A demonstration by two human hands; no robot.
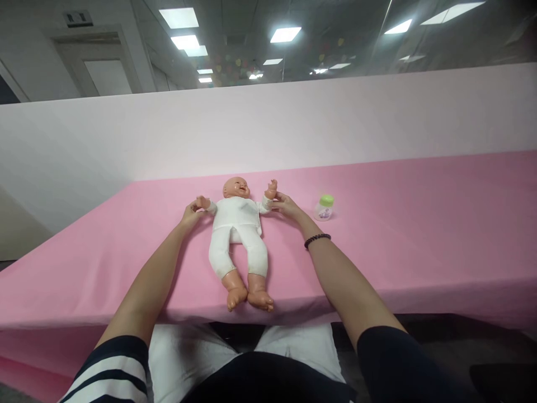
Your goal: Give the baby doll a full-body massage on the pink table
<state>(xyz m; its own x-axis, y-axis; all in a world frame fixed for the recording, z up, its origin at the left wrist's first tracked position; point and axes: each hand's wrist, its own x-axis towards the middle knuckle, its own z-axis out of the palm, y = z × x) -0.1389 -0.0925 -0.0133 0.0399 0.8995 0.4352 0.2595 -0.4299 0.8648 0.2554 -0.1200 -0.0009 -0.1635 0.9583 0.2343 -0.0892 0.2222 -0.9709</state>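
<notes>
A baby doll [238, 215] with a white cloth body lies on its back on the pink-covered table, head toward the far side and feet toward me. My left hand [193, 215] is closed on the doll's hand at the left, thumb and fingers around it. On the other side my right hand [287, 205] grips the doll's other arm near the wrist, and that small hand points upward. Some of my fingertips are hidden behind the doll's arms. A small clear jar [324, 209] with a green lid stands to the right of my right hand.
The pink tablecloth [419, 224] stretches far to the right and hangs over the front edge close to my lap. A low white partition [293, 129] runs along the back of the table. Behind it are a glass pane with ceiling-light reflections and a door [94, 67].
</notes>
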